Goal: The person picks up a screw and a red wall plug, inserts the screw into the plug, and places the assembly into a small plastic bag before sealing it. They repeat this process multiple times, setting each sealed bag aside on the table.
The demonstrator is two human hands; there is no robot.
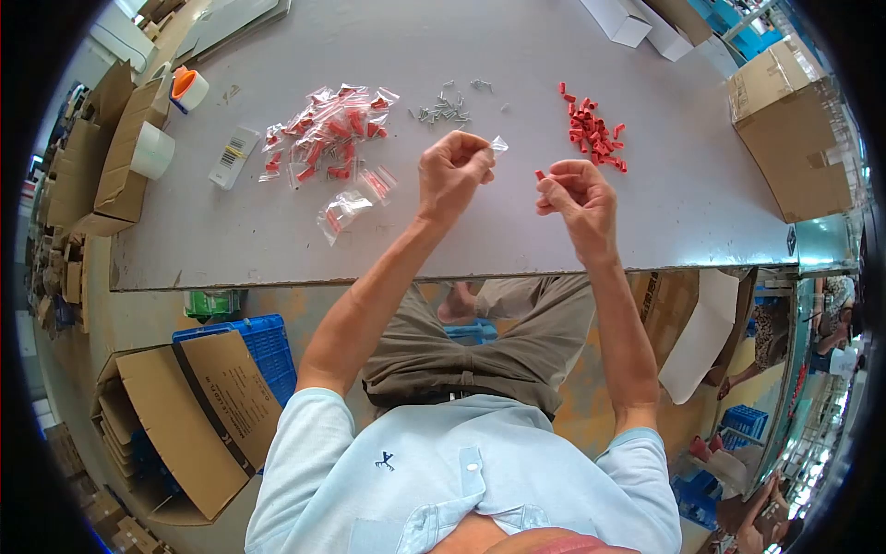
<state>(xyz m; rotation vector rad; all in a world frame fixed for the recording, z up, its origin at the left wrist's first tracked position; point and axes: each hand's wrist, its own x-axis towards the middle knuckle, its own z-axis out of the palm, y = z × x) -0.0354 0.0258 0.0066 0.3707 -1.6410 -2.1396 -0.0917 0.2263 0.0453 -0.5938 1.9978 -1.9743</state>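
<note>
My left hand (454, 174) pinches a small clear plastic bag (499, 145) above the grey table (517, 55). To its right, my right hand (583, 205) holds a small red plastic piece (541, 174) between thumb and fingertips. The two hands are apart. Beyond my right hand lies a loose heap of similar red pieces (595, 131). Several small metal screws (445, 111) are scattered beyond my left hand. A pile of filled zip bags (325, 134) with red pieces inside sits further left, and clear bags (347, 209) lie just in front of it.
At the table's left are a white labelled packet (233, 158), tape rolls (188, 90) and an open carton (120, 166). A cardboard box (796, 129) stands at the right edge. White boxes (623, 20) lie at the back. Below left are a carton (198, 406) and a blue crate (263, 355).
</note>
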